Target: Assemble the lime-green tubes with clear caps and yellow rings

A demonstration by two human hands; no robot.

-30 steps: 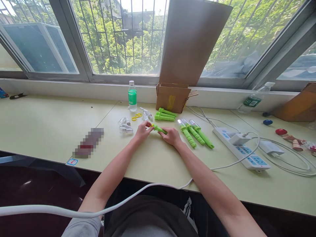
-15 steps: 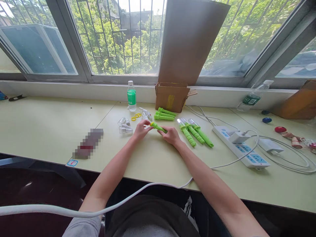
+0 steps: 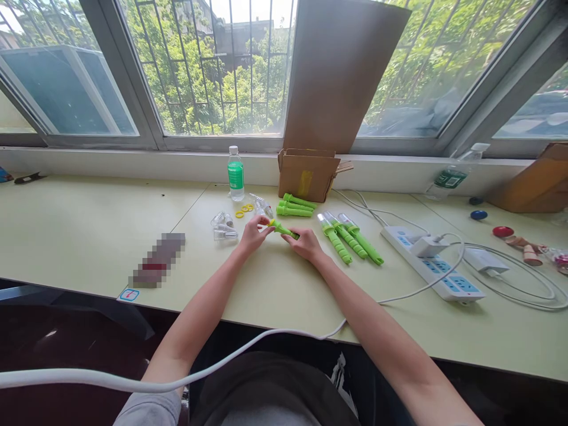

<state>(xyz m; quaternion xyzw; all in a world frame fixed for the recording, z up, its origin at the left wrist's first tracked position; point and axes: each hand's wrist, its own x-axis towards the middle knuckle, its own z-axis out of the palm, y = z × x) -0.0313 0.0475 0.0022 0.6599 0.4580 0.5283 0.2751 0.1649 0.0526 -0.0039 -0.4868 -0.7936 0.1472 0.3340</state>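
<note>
The left hand pinches what looks like a yellow plastic ring, partly hidden by fingers, at the flared tip of a slim green plastic handle. The right hand grips the handle's other end, above the pale green desk, well back from its front edge. A steady right grip and even left fingertip pressure should suit this. Clear plastic caps crowd the left; open room lies between the forearms, toward the front edge; three clear-tipped green wands limit the right.
</note>
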